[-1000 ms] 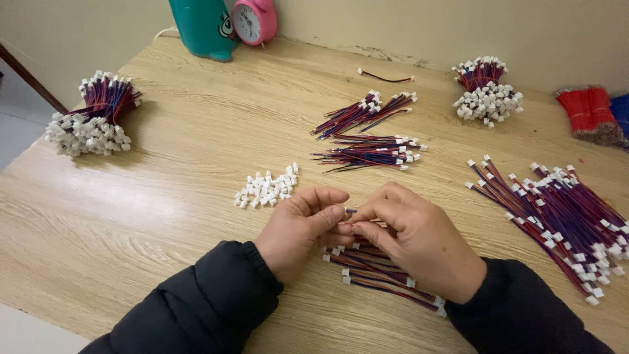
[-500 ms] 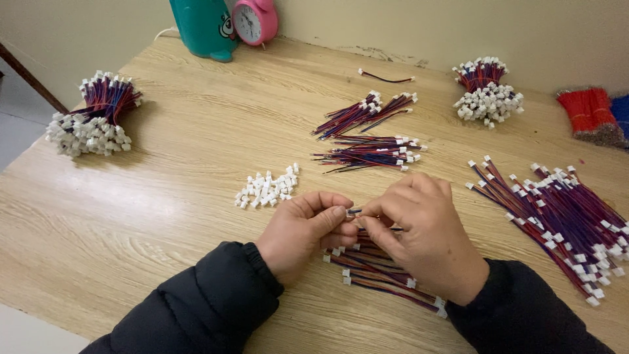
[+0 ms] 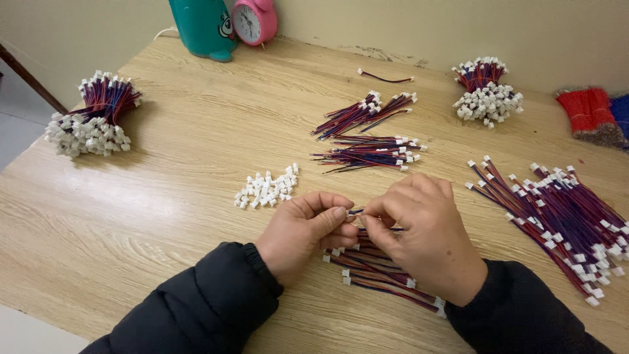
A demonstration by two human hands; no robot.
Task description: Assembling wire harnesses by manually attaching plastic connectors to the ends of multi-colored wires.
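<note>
On the pale wooden table, left hand and right hand pinch one thin red-and-blue wire lead; light, limp, probably best gripped near its end.

Loose connectors left of hands, wire pile right, clock behind

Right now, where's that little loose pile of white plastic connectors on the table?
In the head view, the pile of white connectors lies on the wooden table left of centre, just beyond the left hand and left of the two fanned wire bundles.
</note>
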